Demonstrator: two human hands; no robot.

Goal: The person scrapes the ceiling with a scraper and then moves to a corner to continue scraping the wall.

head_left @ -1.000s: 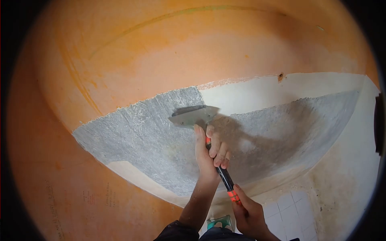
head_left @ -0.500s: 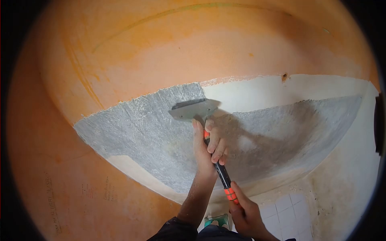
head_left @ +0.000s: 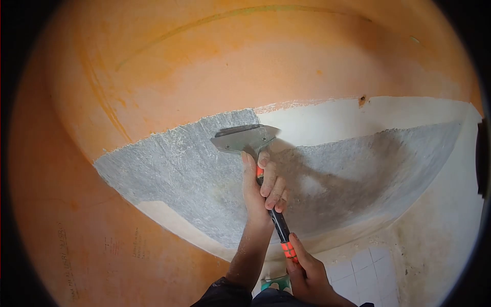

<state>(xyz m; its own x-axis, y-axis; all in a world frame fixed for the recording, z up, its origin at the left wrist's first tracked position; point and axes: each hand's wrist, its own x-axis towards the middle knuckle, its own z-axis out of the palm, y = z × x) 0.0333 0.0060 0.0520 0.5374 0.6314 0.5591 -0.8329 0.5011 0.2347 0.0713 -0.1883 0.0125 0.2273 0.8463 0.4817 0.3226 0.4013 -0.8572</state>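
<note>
A long-handled scraper [head_left: 244,138] with a wide metal blade lies against the wall, near the border between the rough grey surface [head_left: 179,163] and the white strip [head_left: 317,120]. My left hand [head_left: 263,187] is wrapped round the black and orange handle just below the blade. Lower down, my right hand [head_left: 307,271] grips the orange end of the same handle. The blade's top edge sits a little below the orange painted area [head_left: 245,66].
Orange wall with faint handwriting [head_left: 64,256] spans the left. A small hole [head_left: 362,99] marks the upper right. White tiles [head_left: 363,271] show at the lower right, a dark object [head_left: 482,158] at the right edge, and green footwear [head_left: 276,282] at the bottom.
The scraper and both hands have shifted slightly to the left. The blade has also turned a little, and both hands keep their hold on the handle.
</note>
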